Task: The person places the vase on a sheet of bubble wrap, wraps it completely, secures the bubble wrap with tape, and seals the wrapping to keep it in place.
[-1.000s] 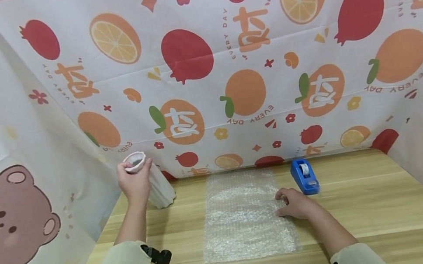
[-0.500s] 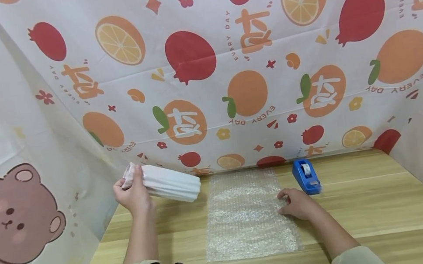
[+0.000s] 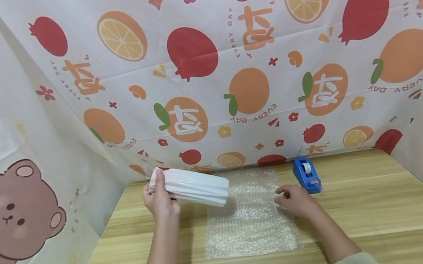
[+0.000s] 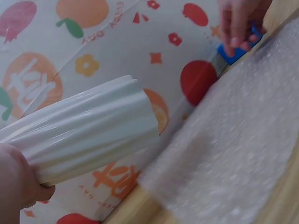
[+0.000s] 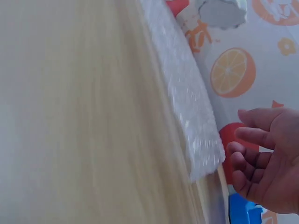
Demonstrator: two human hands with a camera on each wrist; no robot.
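A white ribbed vase (image 3: 196,186) lies tilted nearly sideways in the air, its base toward the right. My left hand (image 3: 161,200) grips it by the mouth end, thumb along the side. In the left wrist view the vase (image 4: 88,126) fills the middle, held by the hand (image 4: 16,179) at the lower left. Under and beside its base lies a flat sheet of bubble wrap (image 3: 251,228) on the table. By the sheet's right edge hovers my right hand (image 3: 297,200), its fingers loosely bent around nothing; the right wrist view shows this hand (image 5: 271,161) apart from the wrap.
A blue tape dispenser (image 3: 307,176) stands at the back of the wooden table (image 3: 379,208), just beyond the right hand. Fruit-printed white cloth (image 3: 206,88) hangs behind the table, and a bear-printed cloth (image 3: 12,218) hangs on the left.
The left hand has swung the vase from nearly upright to almost level and carried it right, over the bubble wrap's left edge. My right hand has lifted slightly from the sheet's edge.
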